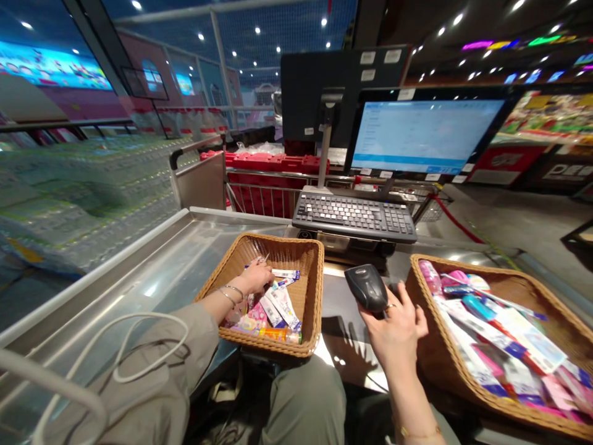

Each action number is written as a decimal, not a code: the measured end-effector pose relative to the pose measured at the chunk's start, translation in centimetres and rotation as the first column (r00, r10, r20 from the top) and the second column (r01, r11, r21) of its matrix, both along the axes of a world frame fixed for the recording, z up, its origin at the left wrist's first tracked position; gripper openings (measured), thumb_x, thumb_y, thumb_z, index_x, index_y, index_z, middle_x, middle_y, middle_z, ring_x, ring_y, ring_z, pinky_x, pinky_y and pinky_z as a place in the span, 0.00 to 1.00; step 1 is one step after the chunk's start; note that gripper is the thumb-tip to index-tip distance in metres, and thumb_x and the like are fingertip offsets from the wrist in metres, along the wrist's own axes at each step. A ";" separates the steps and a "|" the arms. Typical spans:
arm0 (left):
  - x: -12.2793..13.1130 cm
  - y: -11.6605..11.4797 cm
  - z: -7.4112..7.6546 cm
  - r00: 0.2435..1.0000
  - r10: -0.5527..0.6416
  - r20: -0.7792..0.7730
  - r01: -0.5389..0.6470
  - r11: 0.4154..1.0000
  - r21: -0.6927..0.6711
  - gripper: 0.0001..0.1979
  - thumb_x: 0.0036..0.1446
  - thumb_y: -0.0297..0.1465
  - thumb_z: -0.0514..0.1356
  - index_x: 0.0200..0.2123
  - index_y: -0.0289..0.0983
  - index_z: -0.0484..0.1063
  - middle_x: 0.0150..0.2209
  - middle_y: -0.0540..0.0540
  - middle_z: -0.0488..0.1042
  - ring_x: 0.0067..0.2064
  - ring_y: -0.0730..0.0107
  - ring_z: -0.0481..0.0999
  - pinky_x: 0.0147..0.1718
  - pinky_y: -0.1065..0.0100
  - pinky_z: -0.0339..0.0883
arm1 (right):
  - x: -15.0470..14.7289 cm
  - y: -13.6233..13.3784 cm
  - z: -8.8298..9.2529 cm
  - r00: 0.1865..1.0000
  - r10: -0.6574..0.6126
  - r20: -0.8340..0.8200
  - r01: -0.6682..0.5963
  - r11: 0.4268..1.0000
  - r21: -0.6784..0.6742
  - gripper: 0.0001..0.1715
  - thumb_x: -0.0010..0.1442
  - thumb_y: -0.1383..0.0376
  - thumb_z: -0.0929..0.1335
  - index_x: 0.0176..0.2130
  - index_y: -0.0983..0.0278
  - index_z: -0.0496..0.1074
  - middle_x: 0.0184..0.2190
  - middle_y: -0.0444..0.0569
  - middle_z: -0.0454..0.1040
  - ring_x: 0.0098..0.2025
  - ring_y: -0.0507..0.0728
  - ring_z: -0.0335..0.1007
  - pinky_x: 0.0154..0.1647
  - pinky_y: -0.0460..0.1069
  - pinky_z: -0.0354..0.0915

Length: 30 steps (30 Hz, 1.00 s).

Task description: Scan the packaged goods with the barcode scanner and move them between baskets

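My left hand (257, 276) reaches into the left wicker basket (317, 290), its fingers closed at small items near the back; what they grip is too small to make out. White and blue packets (281, 304), pink packages (252, 321) and an orange tube (277, 335) lie around and in front of it. My right hand (396, 324) holds a black barcode scanner (367, 287) between the two baskets, above the counter. To its right, the second wicker basket (442, 352) is filled with many packets, tubes and pink items.
A keyboard (354, 215) and a lit monitor (424, 136) stand behind the baskets. The metal counter (162, 266) has a raised rim. A white cable (134, 315) loops over my left sleeve. Shopping carts (269, 191) are beyond the counter.
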<state>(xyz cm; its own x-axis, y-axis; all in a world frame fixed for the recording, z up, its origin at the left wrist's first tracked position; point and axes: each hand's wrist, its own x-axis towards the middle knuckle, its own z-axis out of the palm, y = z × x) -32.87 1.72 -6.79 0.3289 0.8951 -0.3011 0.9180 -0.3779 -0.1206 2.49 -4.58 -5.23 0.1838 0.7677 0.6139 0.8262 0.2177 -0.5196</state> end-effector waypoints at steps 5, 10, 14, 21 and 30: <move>-0.4 0.2 0.0 0.994 0.087 0.062 -0.082 0.994 -0.074 0.12 0.42 0.30 0.73 0.33 0.41 0.78 0.36 0.46 0.79 0.47 0.57 0.74 0.53 0.58 0.59 | -0.3 0.1 -0.1 1.000 0.017 0.009 -0.017 1.000 -0.002 0.19 0.57 0.50 0.63 0.38 0.58 0.75 0.50 0.51 0.78 0.63 0.67 0.61 0.61 0.68 0.44; -1.2 0.8 1.5 0.964 0.196 0.181 -0.166 0.972 -0.165 0.11 0.46 0.31 0.69 0.36 0.41 0.79 0.35 0.49 0.80 0.37 0.66 0.76 0.37 0.70 0.64 | -0.7 0.3 -0.2 1.000 0.024 0.003 -0.024 1.000 -0.005 0.19 0.56 0.50 0.63 0.39 0.58 0.75 0.50 0.51 0.77 0.63 0.67 0.61 0.61 0.68 0.45; -2.6 2.3 4.6 0.931 0.218 0.291 -0.163 0.966 -0.201 0.12 0.51 0.33 0.66 0.40 0.39 0.79 0.36 0.50 0.81 0.37 0.71 0.76 0.36 0.74 0.64 | -1.0 0.5 -0.3 1.000 0.024 0.006 -0.024 1.000 0.008 0.20 0.57 0.50 0.63 0.38 0.58 0.75 0.49 0.52 0.78 0.62 0.67 0.61 0.61 0.69 0.45; -2.2 6.0 11.9 0.942 0.215 0.257 -0.122 0.935 -0.334 0.12 0.51 0.32 0.64 0.40 0.37 0.81 0.33 0.51 0.82 0.33 0.74 0.75 0.33 0.75 0.64 | -1.2 0.7 -0.4 0.999 0.033 -0.008 -0.033 0.999 0.011 0.19 0.56 0.50 0.64 0.38 0.58 0.75 0.49 0.51 0.78 0.63 0.67 0.61 0.61 0.69 0.44; 6.9 6.2 7.0 0.996 0.080 0.041 -0.064 0.953 -0.296 0.17 0.36 0.28 0.74 0.35 0.40 0.82 0.31 0.48 0.81 0.34 0.65 0.77 0.35 0.70 0.68 | -1.1 0.6 -0.1 0.999 0.019 -0.025 -0.020 0.999 -0.033 0.19 0.56 0.50 0.63 0.37 0.58 0.75 0.50 0.51 0.78 0.63 0.66 0.61 0.62 0.68 0.43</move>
<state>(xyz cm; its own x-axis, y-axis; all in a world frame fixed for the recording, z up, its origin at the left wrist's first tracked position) -25.96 7.88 0.17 0.2892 0.7914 -0.5386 0.9460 -0.3223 0.0344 1.42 -4.00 -5.36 0.1837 0.7914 0.5830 0.8086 0.2155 -0.5474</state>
